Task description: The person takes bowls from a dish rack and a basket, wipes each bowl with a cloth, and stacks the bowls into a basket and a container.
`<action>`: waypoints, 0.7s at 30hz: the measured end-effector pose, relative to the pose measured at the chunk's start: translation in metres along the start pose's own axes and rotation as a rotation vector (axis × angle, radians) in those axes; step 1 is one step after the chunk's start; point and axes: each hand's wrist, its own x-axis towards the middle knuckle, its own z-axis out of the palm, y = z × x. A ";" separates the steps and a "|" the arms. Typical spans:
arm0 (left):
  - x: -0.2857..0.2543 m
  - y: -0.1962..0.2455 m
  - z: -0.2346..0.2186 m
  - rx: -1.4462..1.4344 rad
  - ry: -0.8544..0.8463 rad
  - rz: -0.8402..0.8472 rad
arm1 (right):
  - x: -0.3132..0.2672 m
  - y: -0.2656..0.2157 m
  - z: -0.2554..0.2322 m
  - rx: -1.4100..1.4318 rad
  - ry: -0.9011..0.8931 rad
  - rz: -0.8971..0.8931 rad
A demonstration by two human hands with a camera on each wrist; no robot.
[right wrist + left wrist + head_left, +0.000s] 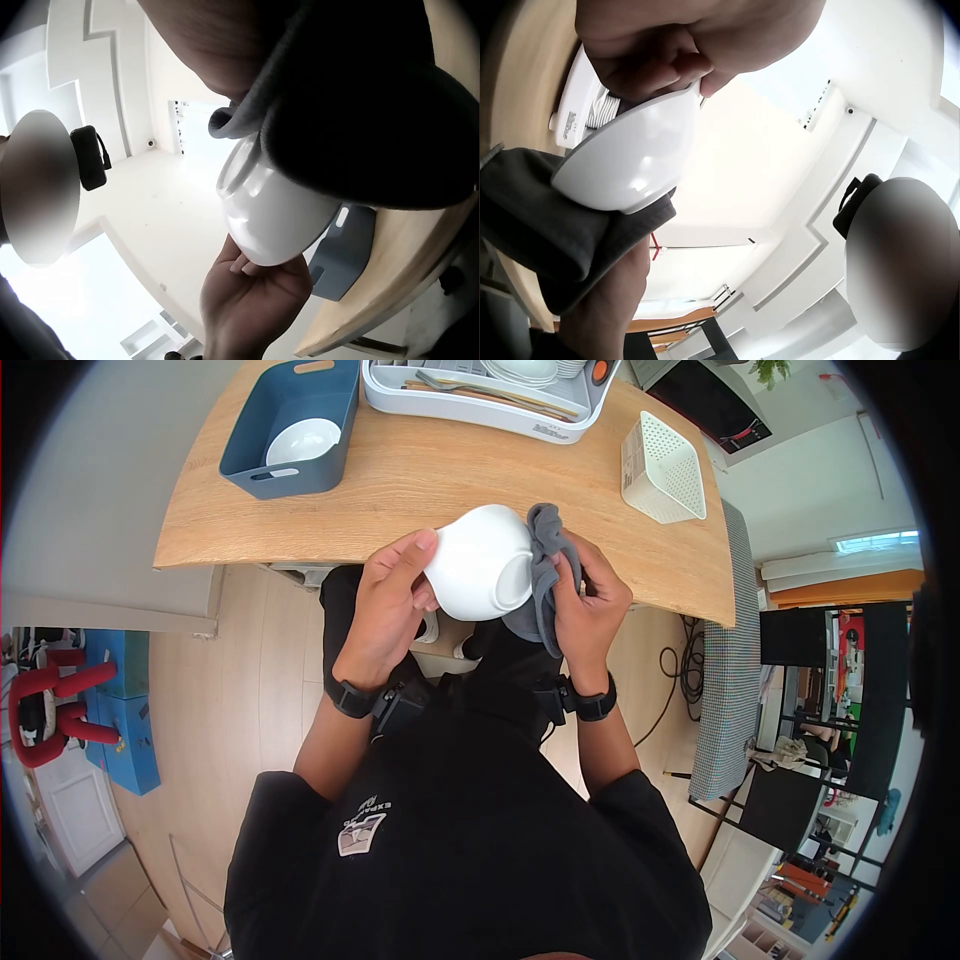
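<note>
Bright wrist views, dark rounded edges.

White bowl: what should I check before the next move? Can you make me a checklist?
1. Left grip pinches the white bowl at its rim: ok.
2. Right grip holds the gray cloth: ok.
3. Cloth touches the bowl's outside, near its foot: ok.
4. Bowl level: not ok, it is tipped, with its foot toward the cloth.
5. Bowl wholly over the table: not ok, in the head view part of it shows past the front edge.
6. Inside dry: cannot tell, it faces away.
</note>
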 end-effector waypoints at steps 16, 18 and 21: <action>0.008 -0.011 0.011 -0.223 0.012 0.031 | -0.005 0.011 0.000 0.094 0.067 0.129; 0.008 -0.014 0.014 -0.146 0.022 0.069 | -0.006 0.009 0.000 0.073 0.054 0.193; 0.006 -0.018 0.017 0.153 0.054 0.140 | -0.008 0.006 0.005 0.103 -0.004 0.200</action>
